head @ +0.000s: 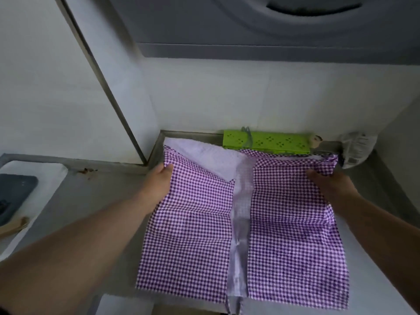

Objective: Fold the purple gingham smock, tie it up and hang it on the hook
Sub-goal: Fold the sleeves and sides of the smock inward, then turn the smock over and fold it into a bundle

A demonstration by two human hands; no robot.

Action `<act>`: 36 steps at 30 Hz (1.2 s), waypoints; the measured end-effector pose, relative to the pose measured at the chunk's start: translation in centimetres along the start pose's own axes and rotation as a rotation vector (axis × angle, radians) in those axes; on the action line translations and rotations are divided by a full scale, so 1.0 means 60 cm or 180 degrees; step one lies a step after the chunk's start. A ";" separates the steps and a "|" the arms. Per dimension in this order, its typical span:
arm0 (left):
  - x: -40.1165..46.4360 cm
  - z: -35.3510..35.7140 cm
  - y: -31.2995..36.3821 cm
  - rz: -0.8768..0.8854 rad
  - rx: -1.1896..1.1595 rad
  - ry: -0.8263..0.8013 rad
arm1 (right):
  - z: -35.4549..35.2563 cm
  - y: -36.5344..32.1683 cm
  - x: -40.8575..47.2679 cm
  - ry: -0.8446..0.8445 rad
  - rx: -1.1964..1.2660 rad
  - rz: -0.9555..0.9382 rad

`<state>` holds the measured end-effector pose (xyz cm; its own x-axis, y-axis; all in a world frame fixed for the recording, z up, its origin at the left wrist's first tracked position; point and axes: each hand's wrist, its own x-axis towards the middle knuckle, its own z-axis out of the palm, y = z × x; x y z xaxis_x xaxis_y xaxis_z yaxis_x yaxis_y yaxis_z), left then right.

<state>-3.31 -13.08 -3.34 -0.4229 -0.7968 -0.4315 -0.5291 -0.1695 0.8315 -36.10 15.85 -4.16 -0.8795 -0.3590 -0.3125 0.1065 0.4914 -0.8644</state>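
From the head view, the smock (268,223) lies spread on the grey tabletop (86,201) in front of me, its purple gingham in two panels with a pale lilac strip (241,214) running from far to near down the middle. Its near edge reaches the near edge of the tabletop. At the far left a white towel (204,155) shows from under the smock.

My left hand (159,180) grips the smock's far left edge, fingers curled under the cloth and thumb on top. My right hand (327,180) holds the far right part, where the fabric bunches up around my fingers; I pinch a fold there, though the fingertips are hidden in the cloth. Both forearms reach in from the near side, well apart, with the smock between them.

Just beyond the smock, against the far wall, sits a lime green box (266,143) with small hole patterns. To its right lies a crumpled white bag (356,151), just beside the smock's far right corner. Far to the left, on a white surface, rests a dark device (16,194), well apart from the smock. Overhead hangs a grey appliance (272,26) with a rounded front. No hook is in view.
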 end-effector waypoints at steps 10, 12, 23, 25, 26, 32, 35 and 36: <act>0.119 0.037 -0.002 -0.0336 0.0472 0.0412 | 0.075 0.029 0.191 -0.0004 -0.0720 0.0423; 0.135 0.041 -0.009 -0.0391 0.0512 0.0518 | 0.084 0.040 0.213 -0.0033 -0.1006 0.0329; 0.112 0.044 -0.106 0.0416 0.2587 0.0324 | 0.130 0.100 0.127 0.0141 -0.2375 -0.1155; 0.089 0.052 -0.123 0.0978 0.3133 -0.0045 | 0.140 0.128 0.097 -0.0367 -0.2774 -0.1612; 0.076 0.057 -0.131 0.1237 0.3365 -0.0201 | 0.144 0.141 0.081 -0.0609 -0.2997 -0.1746; 0.032 0.091 -0.171 0.0979 0.3807 -0.0967 | 0.166 0.192 0.003 -0.1250 -0.3774 -0.1637; 0.026 0.102 -0.195 0.0664 0.3974 -0.1097 | 0.161 0.206 -0.023 -0.0836 -0.3825 -0.1821; 0.025 0.105 -0.203 0.0643 0.4001 -0.1056 | 0.158 0.211 -0.032 -0.0653 -0.3709 -0.1897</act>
<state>-2.14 -8.56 -16.34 -0.6388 -0.5344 -0.5535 -0.6785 0.7304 0.0779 -28.66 15.26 -18.22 -0.5559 -0.8180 -0.1481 -0.8177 0.5701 -0.0795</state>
